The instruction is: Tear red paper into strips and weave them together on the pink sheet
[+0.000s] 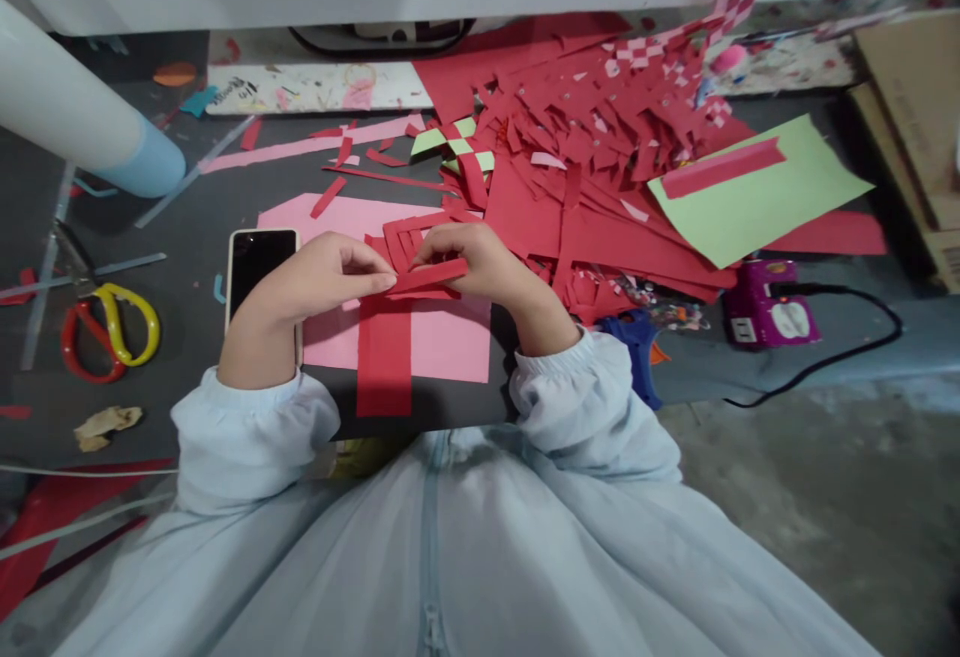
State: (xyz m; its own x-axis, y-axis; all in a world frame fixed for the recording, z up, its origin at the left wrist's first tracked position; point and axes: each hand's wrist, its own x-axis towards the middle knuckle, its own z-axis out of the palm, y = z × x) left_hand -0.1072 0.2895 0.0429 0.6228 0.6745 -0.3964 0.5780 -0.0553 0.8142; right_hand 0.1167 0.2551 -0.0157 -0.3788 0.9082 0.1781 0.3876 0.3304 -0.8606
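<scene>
Between my two hands is a folded red paper strip [426,280], held just above a pink paper sheet [450,342]. My left hand [319,277] pinches its left end between thumb and fingers. At the other end, my right hand [474,262] is closed on the same strip, with some fingertips hidden behind it. A wider red paper piece [384,362] lies below, across the pink sheet and over its near edge. Behind my hands, cut red paper with nested slits [405,235] shows in part. A phone [259,262] rests beside my left wrist, partly covered by the forearm.
Scissors [109,322] with red and yellow handles lie at left. A big heap of cut red paper [600,127] fills the back right, with a light green sheet [765,197] on it. A purple box [772,307], a blue tool [634,352] and cardboard [911,107] are at right.
</scene>
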